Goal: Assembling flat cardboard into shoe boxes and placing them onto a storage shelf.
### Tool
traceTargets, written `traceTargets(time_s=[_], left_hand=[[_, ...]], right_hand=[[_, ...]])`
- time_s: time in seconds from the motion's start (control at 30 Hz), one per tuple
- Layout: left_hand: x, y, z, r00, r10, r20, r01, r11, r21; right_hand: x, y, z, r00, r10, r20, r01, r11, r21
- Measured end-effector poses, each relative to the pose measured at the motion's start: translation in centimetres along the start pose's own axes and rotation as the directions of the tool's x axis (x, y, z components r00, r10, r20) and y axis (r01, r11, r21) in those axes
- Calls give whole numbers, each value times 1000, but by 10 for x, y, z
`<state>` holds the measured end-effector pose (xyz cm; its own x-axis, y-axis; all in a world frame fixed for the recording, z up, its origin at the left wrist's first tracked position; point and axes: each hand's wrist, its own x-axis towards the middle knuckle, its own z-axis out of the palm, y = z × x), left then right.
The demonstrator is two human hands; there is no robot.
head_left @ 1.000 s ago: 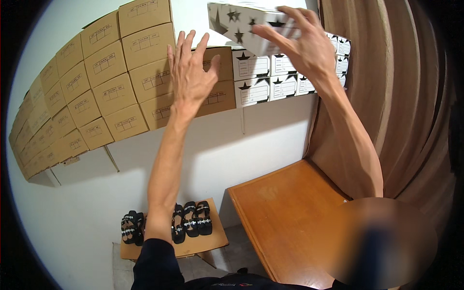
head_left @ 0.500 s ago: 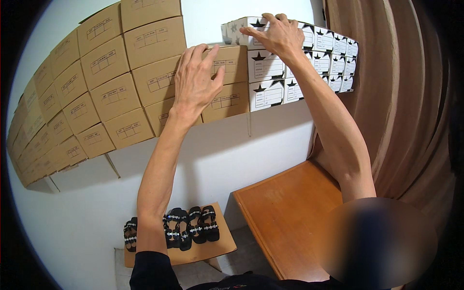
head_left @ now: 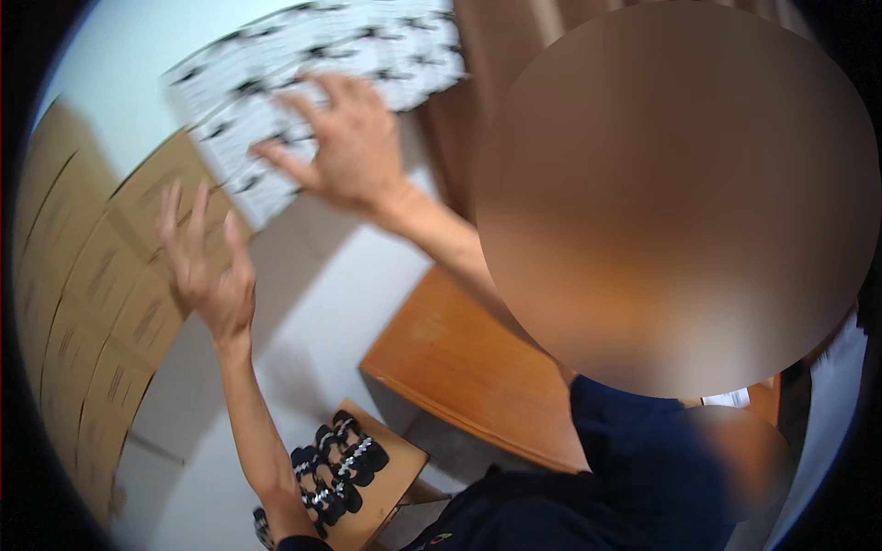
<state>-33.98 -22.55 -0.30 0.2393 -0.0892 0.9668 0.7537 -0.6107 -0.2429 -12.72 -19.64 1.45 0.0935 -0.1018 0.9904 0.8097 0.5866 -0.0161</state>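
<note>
Stacked white boxes with black star marks sit along the top of the view, blurred. In front of them is my right hand, palm toward the boxes, fingers spread and holding nothing. Whether its fingertips touch the boxes I cannot tell. Brown cardboard boxes are stacked to the left, joining the white ones at a corner. My left hand is raised before the nearest brown boxes, its fingers apart and nothing in them. Part of my right forearm is hidden by a large blurred patch.
Below stands a wooden table with an orange-brown top. Beside it, a low tan surface carries several black sandals with shiny straps. A brown curtain hangs at the top right. The blurred patch covers much of the right side.
The view has swung and tilted, so the boxes now sit further left. Both hands have drawn away from their places on the stacks. The large blurred patch has appeared on the right.
</note>
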Motion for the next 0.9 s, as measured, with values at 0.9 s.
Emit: traceTargets(time_s=[0.9], left_hand=[[-416,385,150,28,359,933,896,405,-183]], right_hand=[[-482,85,-712,21,928,-373,57,-374,-926]])
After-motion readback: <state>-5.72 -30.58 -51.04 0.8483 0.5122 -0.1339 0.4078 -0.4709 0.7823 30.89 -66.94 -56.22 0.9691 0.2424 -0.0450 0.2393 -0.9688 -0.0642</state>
